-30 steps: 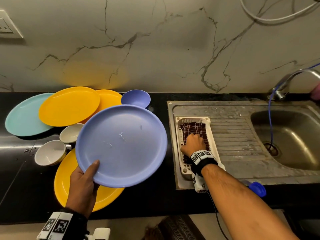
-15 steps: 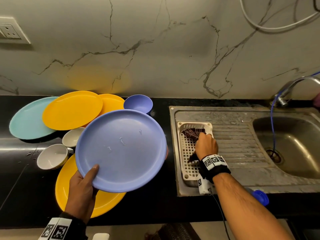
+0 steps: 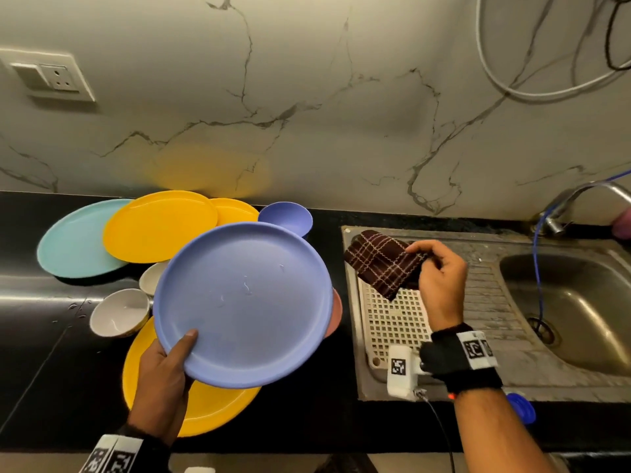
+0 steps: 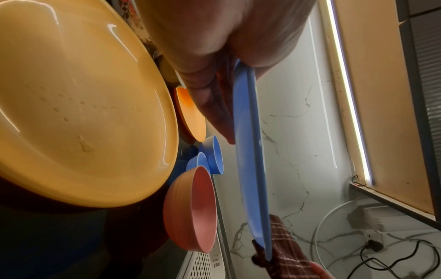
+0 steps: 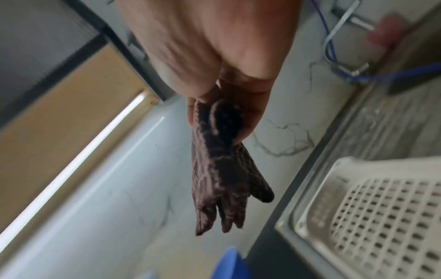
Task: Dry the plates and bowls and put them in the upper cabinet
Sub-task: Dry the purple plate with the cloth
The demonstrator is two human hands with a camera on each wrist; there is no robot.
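Blue plate (image 3: 244, 303) up off the counter (image 3: 51, 336), tilted toward the face, gripped at its near rim by the left hand (image 3: 160, 384): thumb on top, fingers flat beneath. Looks like light, stiff plastic, unlikely to break; a few water streaks on its face, so probably slippery. Rim grip sound for one hand; better kept there, leaving the face free for wiping.

Cloth (image 3: 384, 262) pinched at one corner by the right hand (image 3: 440, 278), hanging folded above the white tray (image 3: 392, 322) on the drainboard, near the plate's far edge but apart from it. Soft, limp, checked dark brown; likely needs bunching into the palm before a wipe.

Beneath and behind the plate: yellow plates (image 3: 160, 225), a teal plate (image 3: 73, 240), two white bowls (image 3: 117, 312), a blue bowl (image 3: 286, 216), a pink bowl (image 4: 193, 209) by the counter's sink edge. Droplets on the yellow plate nearest the body.

Black glossy counter, wet in spots; steel sink (image 3: 580, 308) to the right with a tap (image 3: 566, 203); marble-look wall with a socket (image 3: 51, 76). Cabinet underside with a light strip overhead in the wrist views.
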